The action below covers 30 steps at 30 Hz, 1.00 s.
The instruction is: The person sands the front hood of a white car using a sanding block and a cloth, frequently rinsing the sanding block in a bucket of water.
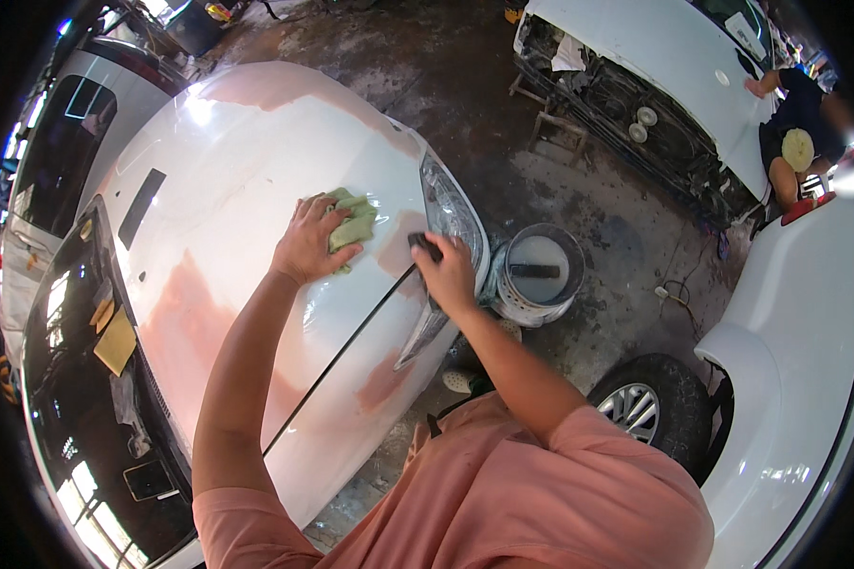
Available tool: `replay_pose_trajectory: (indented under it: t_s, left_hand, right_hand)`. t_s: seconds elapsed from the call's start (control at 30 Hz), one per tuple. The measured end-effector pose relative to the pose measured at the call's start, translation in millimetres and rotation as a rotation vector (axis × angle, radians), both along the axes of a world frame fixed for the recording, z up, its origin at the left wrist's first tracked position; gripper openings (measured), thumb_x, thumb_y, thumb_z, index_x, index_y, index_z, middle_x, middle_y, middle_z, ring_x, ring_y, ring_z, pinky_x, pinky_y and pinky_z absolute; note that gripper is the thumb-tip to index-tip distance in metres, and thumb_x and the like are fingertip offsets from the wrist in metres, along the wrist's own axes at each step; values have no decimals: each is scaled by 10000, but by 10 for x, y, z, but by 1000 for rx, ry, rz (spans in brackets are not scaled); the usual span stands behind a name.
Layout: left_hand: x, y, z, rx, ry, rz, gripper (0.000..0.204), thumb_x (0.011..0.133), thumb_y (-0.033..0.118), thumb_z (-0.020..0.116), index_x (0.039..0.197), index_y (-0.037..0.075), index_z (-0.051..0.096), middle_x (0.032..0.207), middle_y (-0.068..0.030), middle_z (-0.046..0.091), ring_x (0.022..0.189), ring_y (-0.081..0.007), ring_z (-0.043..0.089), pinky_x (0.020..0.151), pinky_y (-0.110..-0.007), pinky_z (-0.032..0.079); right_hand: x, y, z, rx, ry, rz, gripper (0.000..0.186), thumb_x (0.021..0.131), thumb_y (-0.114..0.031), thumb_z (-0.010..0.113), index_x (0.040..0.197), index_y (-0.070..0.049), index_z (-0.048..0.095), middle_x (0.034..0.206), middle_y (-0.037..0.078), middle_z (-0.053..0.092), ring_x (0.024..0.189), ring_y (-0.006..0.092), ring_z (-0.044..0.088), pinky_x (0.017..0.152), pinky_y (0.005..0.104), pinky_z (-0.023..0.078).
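A white car hood [247,171] with pinkish and greyish bare patches spreads out below me. My left hand [313,237] rests on its wet surface and grips a crumpled light green cloth [353,220]. Close to the headlight [449,204], my right hand [449,275] is closed around a small black sanding block [424,247], which lies against a greyish patch at the hood's front corner. The fingers hide part of the block. A dark seam between hood and fender runs from beside this hand toward the windshield.
Right of the headlight stands a bucket [571,248] of cloudy water with a dark strip across it. Pieces of sandpaper [116,341] lie by the windshield. A loose-looking wheel [657,408] sits beside another white car [797,351]. Far right, a person [807,128] crouches near a car with its front stripped.
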<state>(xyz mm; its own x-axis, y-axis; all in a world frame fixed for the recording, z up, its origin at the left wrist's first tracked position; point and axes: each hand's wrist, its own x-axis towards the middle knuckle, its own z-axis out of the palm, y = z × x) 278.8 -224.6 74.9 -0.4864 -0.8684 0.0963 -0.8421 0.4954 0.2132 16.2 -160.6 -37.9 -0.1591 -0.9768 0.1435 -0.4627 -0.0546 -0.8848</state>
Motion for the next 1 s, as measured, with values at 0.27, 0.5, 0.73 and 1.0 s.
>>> replay_pose_trajectory:
  t_s: [0.27,0.5,0.73,1.0]
  left_hand:
    - [-1,34,23,27,4,21,655,852,493,804,1362,101,679,1490,-189,552,1449,-446,448,1264,-609,316]
    - [-103,-65,25,-15,-6,-40,634,863,491,796,1370,127,686,1487,-175,566,1463,-452,437,1257,-584,328]
    - [-5,96,118,62,-58,45,612,915,509,756,1440,204,680,1555,-146,544,1523,-431,393,1296,-583,274]
    - [-169,166,-11,39,-96,119,404,958,369,725,1356,298,749,1485,-22,621,1523,-323,424,1315,-550,259]
  right_hand:
    - [103,227,172,-44,54,83,427,940,-382,740,1224,-65,759,1198,196,710,1157,413,632,1001,501,524]
    - [-21,-415,80,31,100,32,417,919,-310,788,1255,-65,752,1245,192,691,1151,401,635,1015,486,519]
    - [111,128,305,-245,145,295,401,924,-322,757,1251,-89,767,1213,186,693,1109,421,642,979,529,530]
    - [209,211,415,-109,270,268,387,978,-281,712,1292,-58,751,1301,225,685,1143,435,630,1031,487,510]
